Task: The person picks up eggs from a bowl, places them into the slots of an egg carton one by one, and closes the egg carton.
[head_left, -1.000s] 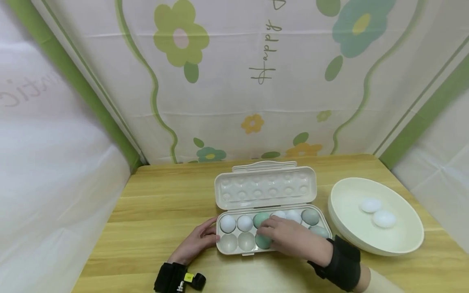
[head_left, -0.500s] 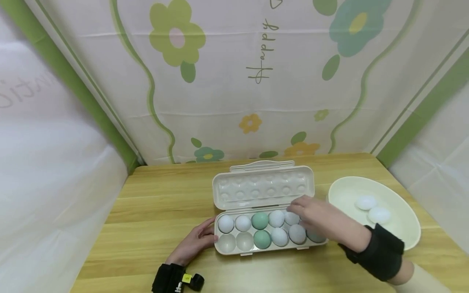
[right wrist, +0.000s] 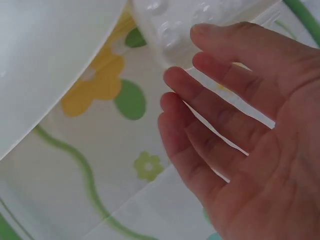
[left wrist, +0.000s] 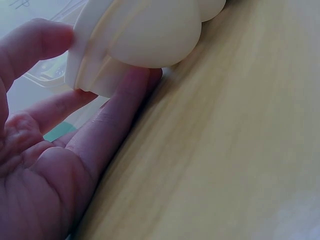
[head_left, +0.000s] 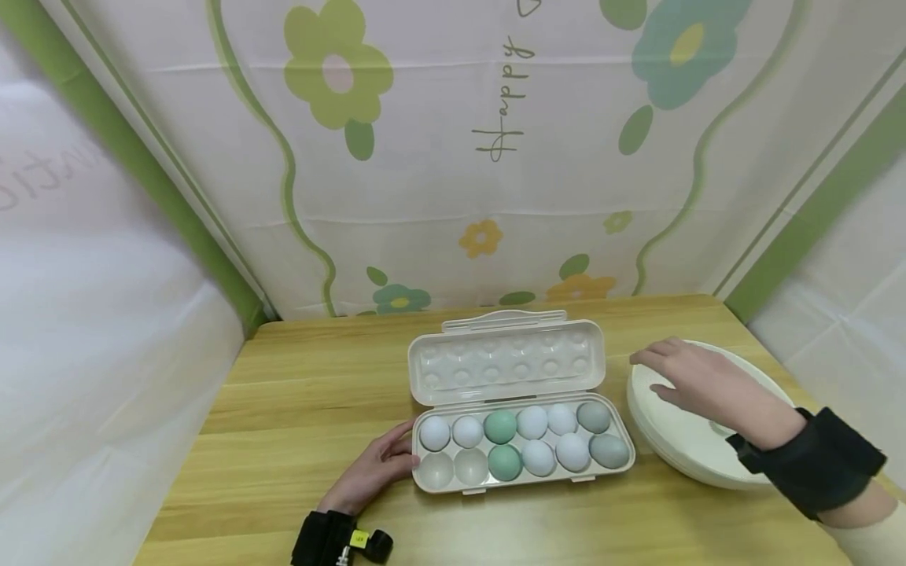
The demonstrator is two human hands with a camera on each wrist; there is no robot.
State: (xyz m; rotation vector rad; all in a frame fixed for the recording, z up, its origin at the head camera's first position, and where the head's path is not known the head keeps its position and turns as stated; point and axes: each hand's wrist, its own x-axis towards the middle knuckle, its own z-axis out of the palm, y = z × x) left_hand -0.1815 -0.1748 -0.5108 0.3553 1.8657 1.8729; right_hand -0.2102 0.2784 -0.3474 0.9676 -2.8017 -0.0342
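Note:
My left hand (head_left: 375, 472) grips the left end of an egg box (head_left: 436, 472). In the left wrist view its thumb and fingers lie around the rim and underside of the box (left wrist: 155, 40). The lid (head_left: 506, 365) leans back, raised. White, green (head_left: 501, 426) and grey eggs (head_left: 609, 451) fill the cups except two at the front left. Over a large cream bowl (head_left: 654, 409) hovers my right hand (head_left: 715, 385), fingers loosely spread and holding nothing, as the right wrist view confirms. The hand and wrist mostly hide the bowl's contents.
The wooden table (head_left: 297, 401) bears the box in its middle and the bowl at the right. Behind it hangs a flower-printed cloth (head_left: 418, 173), with white cloth (head_left: 120, 259) at the sides. Wrist straps with cameras (head_left: 378, 545) are worn.
My right hand has left the green eggs, passing rightward over the box to the bowl. The left hand stays at the box's end. The view has shifted slightly.

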